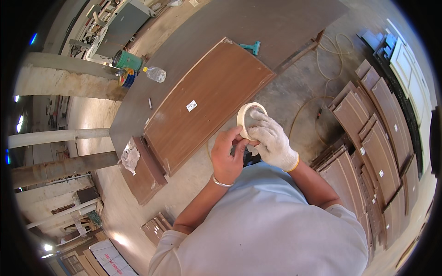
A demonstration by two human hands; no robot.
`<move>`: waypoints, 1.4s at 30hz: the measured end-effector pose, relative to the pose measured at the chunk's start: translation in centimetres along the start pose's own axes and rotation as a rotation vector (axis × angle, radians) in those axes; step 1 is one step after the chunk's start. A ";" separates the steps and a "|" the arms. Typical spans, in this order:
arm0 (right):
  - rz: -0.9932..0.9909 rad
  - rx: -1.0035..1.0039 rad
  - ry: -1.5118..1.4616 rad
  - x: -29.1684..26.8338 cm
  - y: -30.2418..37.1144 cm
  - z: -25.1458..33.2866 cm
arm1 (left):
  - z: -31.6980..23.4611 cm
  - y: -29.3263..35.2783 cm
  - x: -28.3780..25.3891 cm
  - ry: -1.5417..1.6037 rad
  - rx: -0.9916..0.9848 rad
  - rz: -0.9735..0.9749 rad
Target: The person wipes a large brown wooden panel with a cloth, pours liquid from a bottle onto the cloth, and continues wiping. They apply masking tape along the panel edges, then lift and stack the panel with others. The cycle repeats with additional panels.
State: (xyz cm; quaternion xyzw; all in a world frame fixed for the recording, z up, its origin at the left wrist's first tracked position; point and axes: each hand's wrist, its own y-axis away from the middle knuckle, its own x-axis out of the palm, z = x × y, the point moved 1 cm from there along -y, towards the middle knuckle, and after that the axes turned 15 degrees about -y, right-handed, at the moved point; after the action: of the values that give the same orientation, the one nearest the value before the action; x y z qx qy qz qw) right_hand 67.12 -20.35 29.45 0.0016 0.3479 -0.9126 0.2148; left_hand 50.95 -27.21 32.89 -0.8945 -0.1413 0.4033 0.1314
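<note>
The largest thing is the grey-brown bench (193,41), which spreads beyond the far long edge and right end of the large brown panel (212,94) resting on it. Stacks of brown panels (382,152) fill the floor well to the right of that large brown panel. The large brown panel itself has its long axis running from near-left to far-right of the person. A smaller brown piece (149,181) lies just beside its left end. Beyond its far long edge are a green bucket (127,60) and, closer to it, a clear bottle (157,75) with a yellow cap.

Off its near long edge, on the person's side, are the gloved right hand (275,142) and the bare left hand (226,156). Pale crumpled wrap (130,158) sits past its left end, on the smaller piece.

The cream roll of tape (241,122) is held up between the panel's near long edge and the person, with both grips clamped on it: left at the low rim, right over the right rim. Its hole faces up and rightward; its outline is longest pointing away from the person, at a slant to the panel's long axis.

A teal scraper (252,47) lies at the panel's right end, a small marker (150,104) near its far long edge, and a white label (191,106) about mid-panel.
</note>
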 end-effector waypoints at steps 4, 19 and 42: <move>0.009 -0.033 0.028 -0.1 -0.4 0.3 | 0.2 0.4 0.1 -0.032 0.051 -0.066; 0.099 0.702 -0.704 -1.0 -0.8 3.7 | -3.6 -0.5 -1.9 0.442 0.017 -0.189; 0.076 -0.090 0.084 -0.8 -3.4 3.2 | -4.4 -1.3 -2.9 0.041 -0.040 -0.213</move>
State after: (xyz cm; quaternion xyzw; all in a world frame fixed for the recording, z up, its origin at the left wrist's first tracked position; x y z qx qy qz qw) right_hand 66.95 -19.78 34.15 0.0433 0.3969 -0.8864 0.2345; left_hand 52.27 -27.54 38.13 -0.8848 -0.2409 0.3660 0.1587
